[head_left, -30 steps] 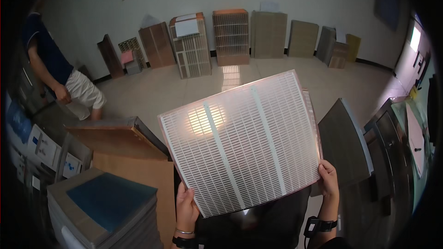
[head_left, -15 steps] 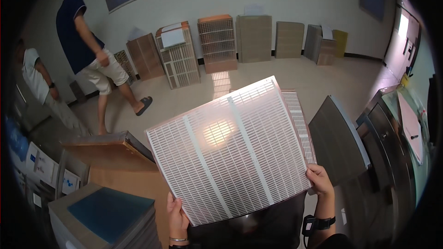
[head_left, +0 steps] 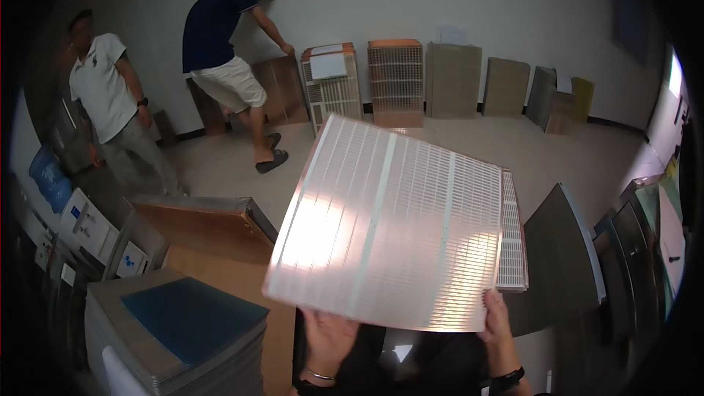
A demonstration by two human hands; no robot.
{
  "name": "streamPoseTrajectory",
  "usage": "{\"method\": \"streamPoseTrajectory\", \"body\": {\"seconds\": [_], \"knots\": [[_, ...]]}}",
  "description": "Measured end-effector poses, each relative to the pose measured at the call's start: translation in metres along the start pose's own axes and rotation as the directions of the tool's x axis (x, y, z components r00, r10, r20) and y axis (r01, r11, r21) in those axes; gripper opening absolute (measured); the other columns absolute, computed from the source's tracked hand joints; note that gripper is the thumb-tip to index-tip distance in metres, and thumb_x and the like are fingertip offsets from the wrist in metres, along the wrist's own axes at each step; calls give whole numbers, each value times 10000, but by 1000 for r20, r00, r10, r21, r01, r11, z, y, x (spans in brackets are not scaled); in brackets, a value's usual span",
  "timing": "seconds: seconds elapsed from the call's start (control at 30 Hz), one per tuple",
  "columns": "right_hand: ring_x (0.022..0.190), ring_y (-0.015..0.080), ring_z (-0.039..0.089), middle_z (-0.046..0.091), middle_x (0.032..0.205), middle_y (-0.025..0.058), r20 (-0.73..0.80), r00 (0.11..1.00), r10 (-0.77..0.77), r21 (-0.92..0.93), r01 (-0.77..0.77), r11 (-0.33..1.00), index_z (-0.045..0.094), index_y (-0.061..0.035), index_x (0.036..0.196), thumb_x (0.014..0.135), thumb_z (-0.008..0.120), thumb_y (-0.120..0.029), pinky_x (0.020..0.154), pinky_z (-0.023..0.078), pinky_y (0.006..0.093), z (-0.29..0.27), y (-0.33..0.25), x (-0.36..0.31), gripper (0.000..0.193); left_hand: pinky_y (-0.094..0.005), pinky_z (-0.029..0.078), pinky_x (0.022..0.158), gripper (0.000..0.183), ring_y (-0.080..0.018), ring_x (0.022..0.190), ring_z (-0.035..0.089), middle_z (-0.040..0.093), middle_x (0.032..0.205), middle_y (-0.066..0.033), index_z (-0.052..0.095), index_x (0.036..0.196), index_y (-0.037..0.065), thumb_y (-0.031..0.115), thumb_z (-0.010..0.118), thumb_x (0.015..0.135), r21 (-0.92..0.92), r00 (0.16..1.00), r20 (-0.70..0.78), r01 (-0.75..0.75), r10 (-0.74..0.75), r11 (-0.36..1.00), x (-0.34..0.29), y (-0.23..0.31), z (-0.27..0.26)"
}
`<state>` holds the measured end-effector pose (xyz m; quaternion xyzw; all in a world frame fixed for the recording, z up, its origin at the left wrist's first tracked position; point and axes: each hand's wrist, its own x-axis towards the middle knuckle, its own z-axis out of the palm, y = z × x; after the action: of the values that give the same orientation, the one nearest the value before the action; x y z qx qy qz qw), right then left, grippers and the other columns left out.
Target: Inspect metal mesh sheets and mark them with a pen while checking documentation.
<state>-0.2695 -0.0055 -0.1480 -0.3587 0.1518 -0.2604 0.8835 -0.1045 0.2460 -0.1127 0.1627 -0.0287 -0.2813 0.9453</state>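
Observation:
In front of me I hold up a large, thin circuit board panel [head_left: 411,205], patterned with rows of small slots and pale strips; light glares off its coppery surface. My left hand [head_left: 328,336] supports the lower edge near the left corner, its fingers mostly hidden beneath. At the lower right corner my right hand [head_left: 497,317] grips the edge, thumb on the near side. Another slotted panel [head_left: 512,231] shows behind the right edge; I cannot tell whether it is held too.
At my lower left stands a stack of boards [head_left: 176,363] topped by a dark blue sheet [head_left: 194,315]. Brown boards [head_left: 205,227] lean behind it. Dark panels [head_left: 561,264] stand at right. Panel stacks [head_left: 396,84] line the wall; a person in navy [head_left: 220,29] and one in white [head_left: 106,92] stand left.
The panel has tilted and turned, and its glare has spread. My left hand has shifted along the lower edge. The person in navy has walked to the wall stacks and bent over them.

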Motion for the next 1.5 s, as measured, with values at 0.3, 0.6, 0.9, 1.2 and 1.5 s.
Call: {"method": "streamPoseTrajectory", "body": {"seconds": [0.3, 0.6, 0.9, 1.2, 1.5], "knots": [[1088, 257, 567, 539, 1221, 152, 208, 978, -32, 136, 3, 991, 376, 24, 1299, 934, 517, -217, 872, 526, 387, 27, 13, -3, 460, -336, 421, 958, 374, -215, 1119, 522, 523, 1220, -107, 392, 1270, 4, 48, 502, 916, 381, 994, -62, 102, -85, 919, -3, -12, 2], [1051, 305, 593, 553, 1191, 239, 97, 995, -24, 53, 19, 998, 287, 68, 1368, 943, 452, -370, 902, 490, 393, -24, -64, 0, 632, -322, 439, 914, 440, -184, 1078, 534, 536, 1199, -118, 391, 1295, -36, 169, 520, 928, 645, 964, -121, 257, -235, 720, -7, 34, -5], [1130, 233, 520, 480, 1288, 144, -28, 995, -95, -67, 93, 993, 285, 17, 1372, 924, 492, -135, 946, 436, 353, -1, -14, 11, 517, -437, 320, 1043, 725, -256, 1258, 397, 401, 1382, -125, 292, 1398, 67, 611, 262, 920, 82, 994, 42, 99, -103, 992, -5, 5, 8], [1035, 279, 593, 523, 1226, 178, 195, 980, 30, 122, -54, 991, 344, 42, 1296, 919, 515, -117, 794, 547, 408, 33, 17, 8, 444, -402, 426, 980, 494, -252, 1165, 494, 470, 1294, -115, 290, 1384, 63, 46, 472, 926, 283, 989, -52, 149, -140, 947, -13, -19, -12], [1148, 241, 527, 483, 1292, 210, -55, 960, -276, -99, 270, 958, 324, 93, 1348, 957, 439, -196, 945, 458, 335, -9, -63, 10, 499, -270, 502, 836, 314, -162, 968, 601, 597, 1114, -116, 459, 1232, -34, 141, 435, 972, 556, 985, -111, -51, 134, 830, -5, 35, -25]]}}
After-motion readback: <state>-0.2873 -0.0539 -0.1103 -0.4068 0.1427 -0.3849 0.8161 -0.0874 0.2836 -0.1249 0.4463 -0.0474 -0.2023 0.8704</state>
